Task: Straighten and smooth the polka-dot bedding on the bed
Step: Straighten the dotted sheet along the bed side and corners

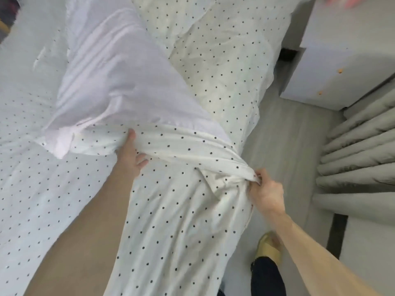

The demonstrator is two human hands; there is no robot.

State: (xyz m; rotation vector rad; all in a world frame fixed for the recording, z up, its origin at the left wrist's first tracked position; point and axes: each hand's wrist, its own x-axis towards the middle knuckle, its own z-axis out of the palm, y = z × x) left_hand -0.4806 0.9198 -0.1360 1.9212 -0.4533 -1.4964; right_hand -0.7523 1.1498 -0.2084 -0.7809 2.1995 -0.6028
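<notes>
The polka-dot bedding (171, 210) lies rumpled across the bed and hangs over its right edge toward the floor (288, 135). The left grip (130, 157) holds a raised fold of it near the middle, thumb on top and fingers curled under. The right grip (266, 192) pinches a bunched part at the bed's edge. A puffed plain white cloth (119, 82) lies just beyond the left grip. A curtain (352, 157) hangs at the right.

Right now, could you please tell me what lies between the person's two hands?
In the head view, only a gathered ridge of the white black-dotted bedding stretches from the left hand to the right hand, both gripping it.
</notes>
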